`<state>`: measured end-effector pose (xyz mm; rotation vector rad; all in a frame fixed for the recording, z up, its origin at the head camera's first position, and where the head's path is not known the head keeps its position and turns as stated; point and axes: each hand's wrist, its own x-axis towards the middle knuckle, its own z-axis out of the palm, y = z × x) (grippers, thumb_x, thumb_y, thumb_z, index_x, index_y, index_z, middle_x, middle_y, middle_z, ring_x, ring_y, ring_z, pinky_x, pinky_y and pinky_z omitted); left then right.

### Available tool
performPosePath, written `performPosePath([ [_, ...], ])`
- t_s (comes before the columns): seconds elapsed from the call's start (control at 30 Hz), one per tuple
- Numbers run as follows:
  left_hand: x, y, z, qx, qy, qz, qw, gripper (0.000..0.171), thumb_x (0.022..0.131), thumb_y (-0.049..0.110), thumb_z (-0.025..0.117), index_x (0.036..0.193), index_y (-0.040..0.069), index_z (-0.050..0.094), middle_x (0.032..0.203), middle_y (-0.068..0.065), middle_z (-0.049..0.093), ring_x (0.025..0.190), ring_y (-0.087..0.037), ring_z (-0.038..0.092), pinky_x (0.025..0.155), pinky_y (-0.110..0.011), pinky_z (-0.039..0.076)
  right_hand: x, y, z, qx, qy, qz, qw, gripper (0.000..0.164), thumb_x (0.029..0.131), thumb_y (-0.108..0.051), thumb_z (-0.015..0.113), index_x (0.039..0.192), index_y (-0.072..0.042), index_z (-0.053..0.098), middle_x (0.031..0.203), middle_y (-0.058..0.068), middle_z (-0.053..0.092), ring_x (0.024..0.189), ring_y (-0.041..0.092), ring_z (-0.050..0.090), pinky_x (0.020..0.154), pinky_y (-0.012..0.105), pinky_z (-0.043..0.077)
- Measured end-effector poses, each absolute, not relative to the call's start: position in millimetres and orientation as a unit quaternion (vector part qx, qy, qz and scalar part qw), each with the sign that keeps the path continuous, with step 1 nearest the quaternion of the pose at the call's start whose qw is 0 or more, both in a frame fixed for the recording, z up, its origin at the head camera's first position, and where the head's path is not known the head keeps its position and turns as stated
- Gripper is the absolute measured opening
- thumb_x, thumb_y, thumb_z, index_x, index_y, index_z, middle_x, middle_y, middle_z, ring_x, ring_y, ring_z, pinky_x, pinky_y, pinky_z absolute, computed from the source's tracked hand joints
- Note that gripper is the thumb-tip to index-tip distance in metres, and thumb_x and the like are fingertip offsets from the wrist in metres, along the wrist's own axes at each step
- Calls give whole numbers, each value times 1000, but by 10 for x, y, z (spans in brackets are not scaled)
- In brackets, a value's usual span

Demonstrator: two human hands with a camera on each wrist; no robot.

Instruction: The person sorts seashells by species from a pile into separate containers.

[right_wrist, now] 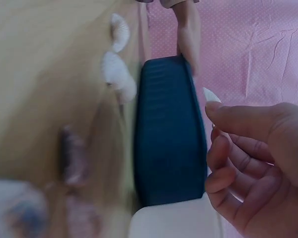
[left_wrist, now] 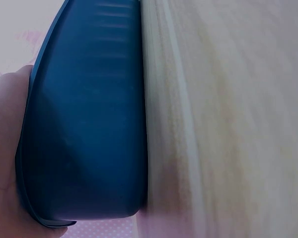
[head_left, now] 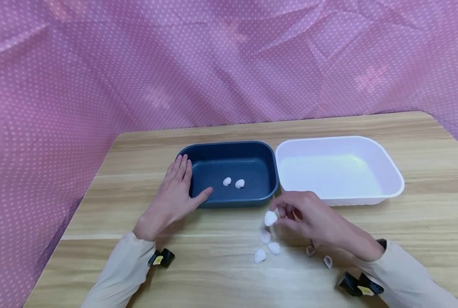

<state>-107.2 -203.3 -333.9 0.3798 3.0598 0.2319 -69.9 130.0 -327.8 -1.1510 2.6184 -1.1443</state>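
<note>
My right hand [head_left: 310,216] pinches a white seashell [head_left: 270,218] between thumb and fingertips, just in front of the dark blue basin [head_left: 238,203]. In the right wrist view the shell [right_wrist: 211,95] shows as a thin white edge at the fingertips. My left hand [head_left: 175,188] rests on the left end of the basin, fingers straight over the rim and thumb spread across its front edge. Inside that basin lie two white shells, a left one [head_left: 227,181] and a right one [head_left: 239,183]. Below the right hand, three pale shells [head_left: 274,248] sit close together on the table.
A white basin [head_left: 367,201] stands directly right of the blue one, with no shells visible inside. Two darker shells, one [head_left: 310,251] partly under the right hand and another [head_left: 327,262], lie on the wooden table [head_left: 213,269]. Pink dotted cloth [head_left: 229,64] hangs behind.
</note>
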Motion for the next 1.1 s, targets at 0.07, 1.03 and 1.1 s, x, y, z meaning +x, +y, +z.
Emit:
performPosePath([
  [0.07,-1066,-2044,-3339,123,989,76,25,105,88,75,34,152,-5,8,160,-19,-2,147,-30,-7,119,-46,2,-714,1249,-3245,-377,846,-377,15,19,83,-6,75,99,-14,67,75,-13,54,66,4,49,56,22,47],
  [1.03,-1068,-2018,-3321,128,989,72,24,103,89,73,36,152,-4,10,160,-19,0,148,-30,-5,119,-46,2,-1023,893,-3127,-312,861,-400,-21,19,79,-7,79,94,-4,67,70,-5,53,58,7,49,52,20,43],
  [1.1,-1065,-2022,-3323,128,989,72,24,103,89,73,36,152,-5,10,160,-19,0,148,-30,-5,119,-46,2,-1039,896,-3139,-313,859,-403,-24,19,79,-6,79,94,-4,67,70,-5,53,58,7,48,52,20,43],
])
